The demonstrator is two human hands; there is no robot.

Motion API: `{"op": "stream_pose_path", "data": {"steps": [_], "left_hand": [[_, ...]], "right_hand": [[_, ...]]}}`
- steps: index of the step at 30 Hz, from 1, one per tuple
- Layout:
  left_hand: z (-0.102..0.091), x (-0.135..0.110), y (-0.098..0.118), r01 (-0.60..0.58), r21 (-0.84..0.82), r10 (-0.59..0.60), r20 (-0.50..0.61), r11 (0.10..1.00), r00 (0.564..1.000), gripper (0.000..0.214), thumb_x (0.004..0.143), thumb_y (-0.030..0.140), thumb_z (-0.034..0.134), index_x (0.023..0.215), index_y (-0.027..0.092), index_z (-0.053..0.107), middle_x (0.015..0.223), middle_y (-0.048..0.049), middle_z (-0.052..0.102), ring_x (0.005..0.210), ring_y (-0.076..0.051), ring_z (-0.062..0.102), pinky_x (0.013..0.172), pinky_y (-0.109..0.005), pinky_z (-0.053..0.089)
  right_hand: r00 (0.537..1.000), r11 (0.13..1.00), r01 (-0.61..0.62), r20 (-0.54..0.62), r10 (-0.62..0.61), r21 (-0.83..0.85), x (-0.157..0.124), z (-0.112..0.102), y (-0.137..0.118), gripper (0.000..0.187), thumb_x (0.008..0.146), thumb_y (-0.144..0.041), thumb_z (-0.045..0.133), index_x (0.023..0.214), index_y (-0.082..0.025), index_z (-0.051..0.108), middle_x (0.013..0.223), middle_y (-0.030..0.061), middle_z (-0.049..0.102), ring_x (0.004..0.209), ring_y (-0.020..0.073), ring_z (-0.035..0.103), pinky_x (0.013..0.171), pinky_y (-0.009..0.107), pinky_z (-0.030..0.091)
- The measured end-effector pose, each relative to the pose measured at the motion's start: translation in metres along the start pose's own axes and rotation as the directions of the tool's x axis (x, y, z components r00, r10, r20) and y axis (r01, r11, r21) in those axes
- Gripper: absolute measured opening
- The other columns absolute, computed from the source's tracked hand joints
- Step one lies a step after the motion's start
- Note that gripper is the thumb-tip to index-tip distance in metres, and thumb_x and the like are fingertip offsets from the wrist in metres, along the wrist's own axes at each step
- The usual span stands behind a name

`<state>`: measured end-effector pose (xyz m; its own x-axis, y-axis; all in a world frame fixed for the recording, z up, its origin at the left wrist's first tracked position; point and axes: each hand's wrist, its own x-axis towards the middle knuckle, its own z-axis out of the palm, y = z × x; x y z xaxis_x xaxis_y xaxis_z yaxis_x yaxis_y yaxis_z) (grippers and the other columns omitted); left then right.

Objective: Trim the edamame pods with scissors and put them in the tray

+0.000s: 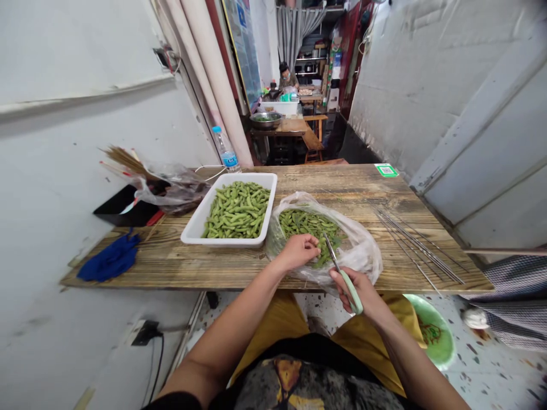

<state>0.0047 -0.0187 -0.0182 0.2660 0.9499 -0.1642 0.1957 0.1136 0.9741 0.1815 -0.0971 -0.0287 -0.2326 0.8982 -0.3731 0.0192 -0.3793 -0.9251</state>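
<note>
White tray [226, 241] on the left, then it's the left hand [299, 250], fingers curled in at the green pods [301, 221] in the plastic bag [368, 250], any pinched pod too small to tell, and just right of its fingertips slant the scissors [336, 262], blades pointing forward-left, gripped by the right hand [366, 291].

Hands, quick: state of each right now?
Left hand: partly curled at the green pods; can't tell if it grips one.
Right hand: closed, holding green-handled scissors.
</note>
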Motion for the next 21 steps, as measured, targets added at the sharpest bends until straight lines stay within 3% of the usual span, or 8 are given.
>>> {"op": "stream_pose_path", "data": {"steps": [4,8,14,21], "left_hand": [[0.003,0.003,0.001,0.023,-0.214,-0.048,-0.109,0.976,0.993,0.014,0.068,0.017,0.068,0.071,0.014,0.055,0.056,0.0022,0.061,0.051,-0.009,0.056,0.051,-0.018,0.038],[0.009,0.003,0.001,0.005,-0.356,-0.086,-0.212,0.935,0.973,0.026,0.063,0.022,0.074,0.062,0.015,0.049,0.052,0.0033,0.060,0.047,-0.007,0.053,0.051,-0.019,0.039],[0.016,-0.001,0.001,0.075,-0.510,-0.173,-0.146,0.857,0.974,0.031,0.062,0.023,0.078,0.062,0.013,0.049,0.058,-0.0024,0.066,0.051,-0.008,0.058,0.055,-0.020,0.045],[0.019,-0.001,0.000,0.072,-0.574,-0.189,-0.148,0.816,0.971,0.033,0.062,0.017,0.079,0.059,0.013,0.046,0.056,-0.0031,0.065,0.053,-0.009,0.061,0.056,-0.020,0.047]], "right_hand": [[0.999,0.999,0.033,0.020,-0.034,0.038,-0.005,0.001,0.002,0.046,0.073,-0.062,0.062,0.092,-0.020,0.053,0.059,-0.0072,0.048,0.042,0.0081,0.045,0.037,0.020,0.039],[0.996,0.999,0.040,0.077,-0.039,-0.010,-0.011,0.003,0.005,0.044,0.082,-0.063,0.051,0.079,-0.019,0.053,0.061,-0.0040,0.052,0.046,0.0085,0.048,0.044,0.022,0.040],[0.998,1.000,0.011,0.055,-0.012,0.012,-0.010,0.004,0.006,0.045,0.081,-0.064,0.050,0.071,-0.020,0.051,0.055,-0.0040,0.051,0.043,0.0096,0.047,0.042,0.022,0.036],[0.997,0.999,0.032,0.071,-0.035,0.042,-0.006,0.003,0.008,0.043,0.081,-0.061,0.053,0.070,-0.020,0.049,0.055,-0.0053,0.049,0.043,0.0087,0.044,0.041,0.022,0.036]]}}
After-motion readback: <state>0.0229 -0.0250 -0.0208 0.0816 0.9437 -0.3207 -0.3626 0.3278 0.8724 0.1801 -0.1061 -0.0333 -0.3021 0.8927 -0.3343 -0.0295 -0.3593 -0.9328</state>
